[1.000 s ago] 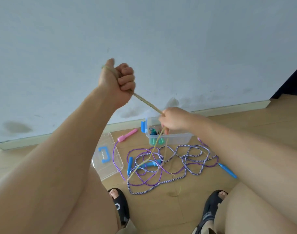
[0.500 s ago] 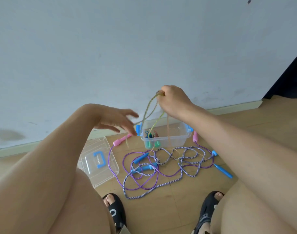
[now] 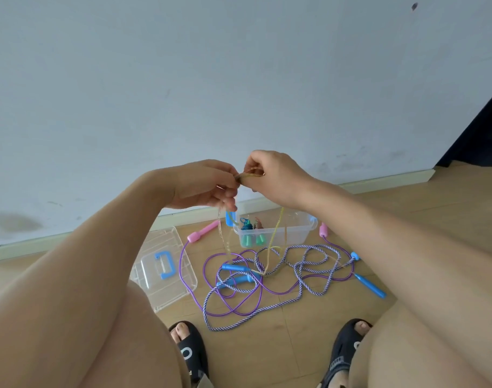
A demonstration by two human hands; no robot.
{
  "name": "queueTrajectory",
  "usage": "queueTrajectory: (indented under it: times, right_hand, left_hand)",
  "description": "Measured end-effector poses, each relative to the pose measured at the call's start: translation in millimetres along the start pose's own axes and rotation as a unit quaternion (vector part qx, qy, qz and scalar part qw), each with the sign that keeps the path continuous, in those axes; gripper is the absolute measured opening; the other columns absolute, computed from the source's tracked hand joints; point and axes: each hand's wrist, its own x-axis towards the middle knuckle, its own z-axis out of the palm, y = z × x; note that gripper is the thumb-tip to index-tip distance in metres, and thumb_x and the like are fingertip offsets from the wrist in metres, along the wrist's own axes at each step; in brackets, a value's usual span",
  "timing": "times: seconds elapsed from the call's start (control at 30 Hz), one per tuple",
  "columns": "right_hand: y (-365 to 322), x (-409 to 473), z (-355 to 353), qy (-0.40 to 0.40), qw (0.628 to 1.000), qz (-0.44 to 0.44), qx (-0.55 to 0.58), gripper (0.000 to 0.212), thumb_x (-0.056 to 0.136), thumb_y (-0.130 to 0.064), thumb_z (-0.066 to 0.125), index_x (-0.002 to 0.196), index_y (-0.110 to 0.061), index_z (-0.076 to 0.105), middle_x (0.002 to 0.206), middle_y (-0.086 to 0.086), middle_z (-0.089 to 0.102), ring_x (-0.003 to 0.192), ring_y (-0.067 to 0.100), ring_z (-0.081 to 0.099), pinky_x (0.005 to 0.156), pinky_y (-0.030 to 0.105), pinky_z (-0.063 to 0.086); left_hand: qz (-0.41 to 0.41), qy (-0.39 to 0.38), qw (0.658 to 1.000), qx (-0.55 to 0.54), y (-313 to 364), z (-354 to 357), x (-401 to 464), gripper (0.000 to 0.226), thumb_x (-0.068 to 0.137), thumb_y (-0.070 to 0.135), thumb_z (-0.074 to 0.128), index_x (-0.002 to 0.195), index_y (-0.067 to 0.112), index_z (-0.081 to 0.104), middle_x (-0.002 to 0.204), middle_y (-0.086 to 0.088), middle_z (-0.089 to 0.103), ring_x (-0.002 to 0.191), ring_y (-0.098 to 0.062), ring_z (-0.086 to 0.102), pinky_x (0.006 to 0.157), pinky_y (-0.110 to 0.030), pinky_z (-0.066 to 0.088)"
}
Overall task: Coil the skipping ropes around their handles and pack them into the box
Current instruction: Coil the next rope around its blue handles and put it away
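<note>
Up in front of you, both hands meet over the clear box [image 3: 300, 233]: your left hand [image 3: 202, 186] and right hand [image 3: 272, 175] each pinch the yellowish rope [image 3: 277, 233], fingers curled round it. Its strands hang down to the wood floor [image 3: 281, 337], past the box holding green handles. Purple rope [image 3: 239, 301] and striped rope [image 3: 303, 292] lie tangled just before the box; the lid [image 3: 160, 275] sits left of them.

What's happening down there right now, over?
Both hands, left hand and right hand, pinch the yellow rope above the box. Purple rope and striped rope tangled on floor, unpacked. Yellow strands hang into that tangle.
</note>
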Motion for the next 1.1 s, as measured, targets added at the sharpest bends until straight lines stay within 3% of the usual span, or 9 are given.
queueTrajectory:
  times: [0.13, 0.27, 0.37, 0.43, 0.5, 0.67, 0.87, 1.03, 1.1]
  right_hand:
    - [11.7, 0.6, -8.4, -0.013, 0.997, 0.024, -0.078, 0.021, 0.091, -0.030, 0.061, 0.074, -0.019, 0.055, 0.069, -0.007, 0.054, 0.065, 0.014, 0.051, 0.057, 0.028, 0.037]
    - [35.1, -1.0, -21.7, -0.059, 0.969, 0.144, -0.190, 0.027, 0.091, -0.032, 0.051, 0.080, -0.013, 0.067, 0.065, 0.001, 0.056, 0.066, 0.025, 0.056, 0.058, 0.029, 0.039]
    - [32.6, -4.7, -30.3, -0.036, 0.978, 0.156, -0.137, 0.027, 0.088, -0.029, 0.054, 0.080, -0.010, 0.071, 0.059, 0.001, 0.052, 0.060, 0.023, 0.051, 0.056, 0.028, 0.036]
    - [18.9, -6.1, -32.2, 0.033, 0.990, 0.107, -0.081, 0.027, 0.085, -0.027, 0.057, 0.075, -0.003, 0.063, 0.059, 0.004, 0.046, 0.058, 0.022, 0.042, 0.056, 0.030, 0.032]
    - [0.7, -9.7, -31.4, 0.073, 0.996, 0.047, -0.038, 0.027, 0.084, -0.027, 0.060, 0.075, -0.002, 0.059, 0.060, 0.002, 0.045, 0.057, 0.018, 0.038, 0.055, 0.030, 0.030]
    - [-16.7, -15.0, -28.7, 0.007, 0.995, 0.013, 0.101, 0.025, 0.093, -0.029, 0.062, 0.081, -0.007, 0.067, 0.046, -0.014, 0.047, 0.043, 0.003, 0.038, 0.045, 0.012, 0.030]
    - [9.6, -14.4, -38.7, -0.017, 0.998, 0.027, 0.062, 0.033, 0.096, -0.040, 0.057, 0.073, -0.019, 0.066, 0.048, -0.012, 0.049, 0.045, 0.006, 0.041, 0.051, 0.024, 0.034]
    - [36.4, -16.8, -45.6, -0.096, 0.983, 0.099, -0.121, 0.030, 0.091, -0.040, 0.060, 0.070, -0.019, 0.067, 0.070, 0.004, 0.059, 0.065, 0.021, 0.053, 0.060, 0.030, 0.040]
    - [41.3, -21.1, -48.6, -0.114, 0.973, 0.135, -0.149, 0.031, 0.093, -0.033, 0.056, 0.065, -0.020, 0.063, 0.064, 0.002, 0.053, 0.063, 0.022, 0.050, 0.057, 0.030, 0.037]
  left_hand:
    - [0.066, 0.229, 0.967, -0.084, 5.6, -15.7, 0.3, 0.029, 0.087, 0.010, 0.045, 0.061, 0.020, 0.037, 0.053, 0.005, 0.031, 0.047, -0.014, 0.023, 0.040, -0.020, 0.023]
    - [0.122, 0.556, 0.802, -0.180, -5.6, -56.1, -2.4, 0.013, 0.071, 0.026, 0.039, 0.060, 0.021, 0.039, 0.061, -0.007, 0.043, 0.057, -0.021, 0.033, 0.053, -0.033, 0.028]
    - [-0.039, 0.434, 0.896, 0.082, -33.2, -67.4, 2.7, 0.035, 0.074, 0.035, 0.052, 0.090, 0.007, 0.064, 0.092, -0.022, 0.069, 0.072, -0.026, 0.056, 0.070, -0.035, 0.045]
    - [-0.129, 0.224, 0.925, 0.278, -46.3, -50.5, 6.9, 0.077, 0.074, 0.040, 0.074, 0.139, 0.013, 0.044, 0.130, -0.014, 0.060, 0.108, -0.028, 0.059, 0.093, -0.037, 0.046]
    - [-0.085, 0.095, 0.957, 0.262, -37.8, -24.8, 7.2, 0.101, 0.072, 0.033, 0.083, 0.149, 0.041, 0.019, 0.150, -0.004, 0.040, 0.133, -0.024, 0.043, 0.107, -0.040, 0.038]
    - [0.084, 0.017, 0.990, 0.115, 2.4, 12.1, 5.6, 0.018, 0.094, 0.017, 0.061, 0.110, 0.015, 0.067, 0.118, 0.002, 0.069, 0.118, -0.010, 0.060, 0.099, -0.026, 0.045]
    - [0.113, 0.132, 0.985, 0.002, 7.8, -3.3, 1.8, 0.035, 0.099, 0.019, 0.051, 0.065, 0.017, 0.043, 0.056, 0.005, 0.036, 0.048, -0.015, 0.037, 0.056, -0.030, 0.043]
    - [0.054, 0.522, 0.851, 0.014, -10.0, -59.4, 7.2, 0.033, 0.082, 0.040, 0.049, 0.063, 0.013, 0.055, 0.066, -0.006, 0.054, 0.068, -0.031, 0.057, 0.066, -0.034, 0.042]
    - [-0.031, 0.487, 0.868, 0.097, -24.0, -72.1, 5.4, 0.039, 0.083, 0.042, 0.046, 0.077, 0.010, 0.066, 0.078, -0.012, 0.068, 0.084, -0.038, 0.068, 0.079, -0.038, 0.054]
